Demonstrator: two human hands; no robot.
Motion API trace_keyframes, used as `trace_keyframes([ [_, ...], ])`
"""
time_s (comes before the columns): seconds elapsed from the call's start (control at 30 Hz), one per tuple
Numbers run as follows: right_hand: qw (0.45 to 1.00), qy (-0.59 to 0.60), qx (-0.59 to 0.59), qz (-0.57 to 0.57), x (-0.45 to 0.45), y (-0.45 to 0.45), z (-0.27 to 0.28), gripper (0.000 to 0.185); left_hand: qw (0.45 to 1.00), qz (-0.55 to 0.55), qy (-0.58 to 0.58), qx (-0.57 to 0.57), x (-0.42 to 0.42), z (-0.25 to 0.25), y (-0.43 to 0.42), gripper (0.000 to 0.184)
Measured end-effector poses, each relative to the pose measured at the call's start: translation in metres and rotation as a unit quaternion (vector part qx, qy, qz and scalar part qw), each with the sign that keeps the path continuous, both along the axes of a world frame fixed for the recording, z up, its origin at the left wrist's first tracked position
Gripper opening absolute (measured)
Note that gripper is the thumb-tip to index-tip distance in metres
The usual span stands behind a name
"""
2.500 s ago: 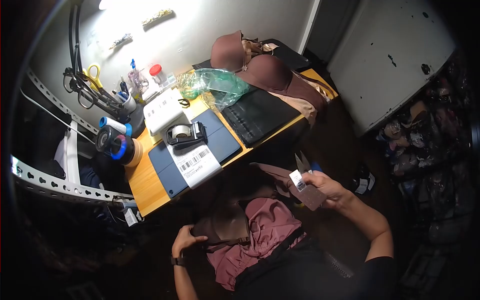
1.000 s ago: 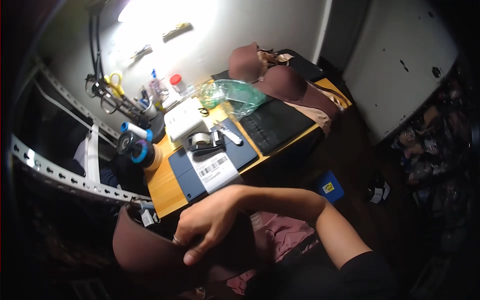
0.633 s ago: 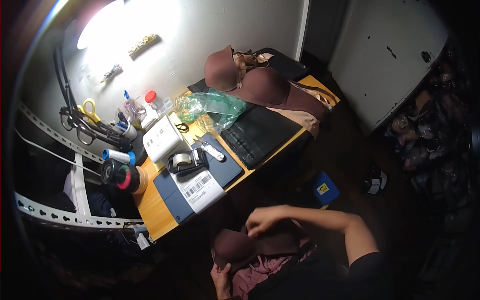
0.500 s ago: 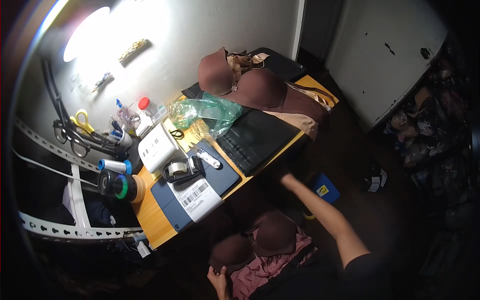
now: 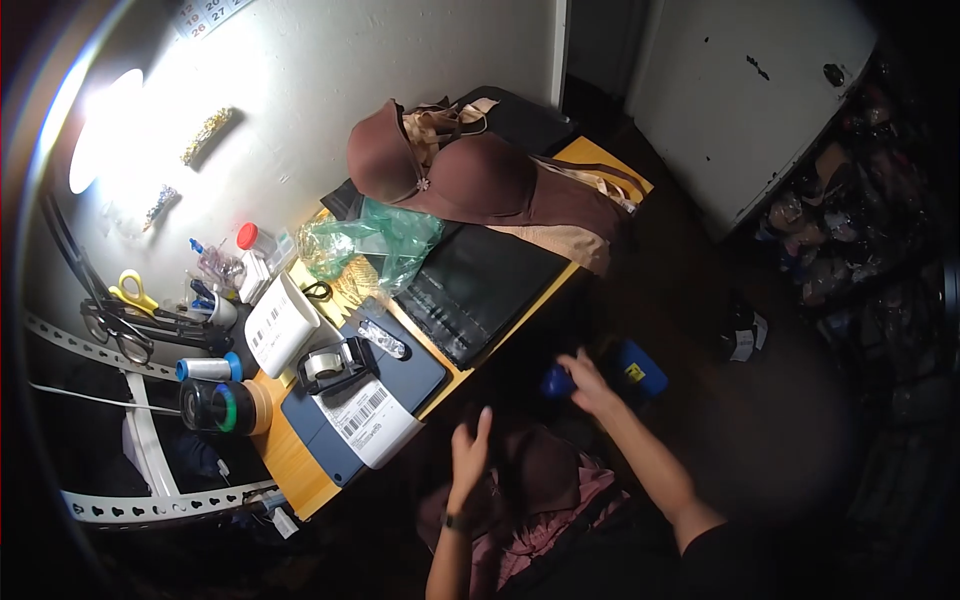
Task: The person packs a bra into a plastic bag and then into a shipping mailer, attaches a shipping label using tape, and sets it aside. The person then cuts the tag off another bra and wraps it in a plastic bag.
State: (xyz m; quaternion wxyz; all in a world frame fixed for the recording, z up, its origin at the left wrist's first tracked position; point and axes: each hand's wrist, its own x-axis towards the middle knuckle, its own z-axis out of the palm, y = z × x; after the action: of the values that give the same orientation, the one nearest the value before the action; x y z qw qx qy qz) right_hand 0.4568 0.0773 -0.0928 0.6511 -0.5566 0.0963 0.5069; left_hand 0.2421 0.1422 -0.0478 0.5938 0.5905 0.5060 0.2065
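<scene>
My left hand (image 5: 470, 455) is raised over my lap with the fingers stretched out and nothing visible in it. Below it, a dark brown padded bra (image 5: 540, 470) lies across my lap, partly bunched over mauve cloth (image 5: 600, 490). My right hand (image 5: 588, 385) is off the table's front edge, its fingers at a small dark blue object (image 5: 557, 380) that it seems to grip; shadow hides its kind. Just beyond that hand is a blue box-like thing (image 5: 645, 370) with a yellow label.
On the wooden table (image 5: 310, 485) lie another brown bra (image 5: 485, 180), a black plastic mailer (image 5: 490, 290), green plastic wrap (image 5: 400, 240), a tape dispenser (image 5: 335, 365) and a label printer (image 5: 280, 325). Yellow scissors (image 5: 135, 290) and thread spools (image 5: 210, 367) are at left. Bagged goods (image 5: 820, 230) fill the right.
My left hand has let go of the lap bra's cup and risen toward the table. My right hand has drawn back slightly, and the small blue object now shows beside its fingers. The view has shifted.
</scene>
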Motion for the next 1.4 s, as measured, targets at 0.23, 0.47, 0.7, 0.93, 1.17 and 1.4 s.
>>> trace_keyframes([
  [0.23,0.961,-0.082,0.057,0.258,-0.019,-0.085,0.102,0.062,0.940,-0.124,0.197,-0.248,0.082,0.004,0.020,0.066],
  [0.47,0.723,-0.656,-0.198,0.092,0.023,-0.080,0.173,0.043,0.973,0.030,0.140,-0.182,0.051,-0.089,-0.002,0.042],
  [0.7,0.556,-0.613,-0.061,0.557,-0.009,0.050,0.092,0.021,0.982,-0.053,0.120,0.133,0.048,-0.028,-0.066,0.060],
  [0.93,0.556,-0.652,-0.145,0.494,0.013,0.076,0.012,0.028,0.981,-0.023,0.037,0.188,0.024,0.023,-0.096,0.055],
  [1.17,0.585,-0.686,-0.148,0.406,0.027,0.081,-0.004,0.029,0.976,0.078,0.191,0.067,-0.043,0.036,-0.116,0.060],
  [1.4,0.583,-0.693,-0.166,0.390,0.033,0.090,-0.016,0.031,0.983,0.059,0.167,-0.037,-0.052,0.066,-0.109,0.063],
])
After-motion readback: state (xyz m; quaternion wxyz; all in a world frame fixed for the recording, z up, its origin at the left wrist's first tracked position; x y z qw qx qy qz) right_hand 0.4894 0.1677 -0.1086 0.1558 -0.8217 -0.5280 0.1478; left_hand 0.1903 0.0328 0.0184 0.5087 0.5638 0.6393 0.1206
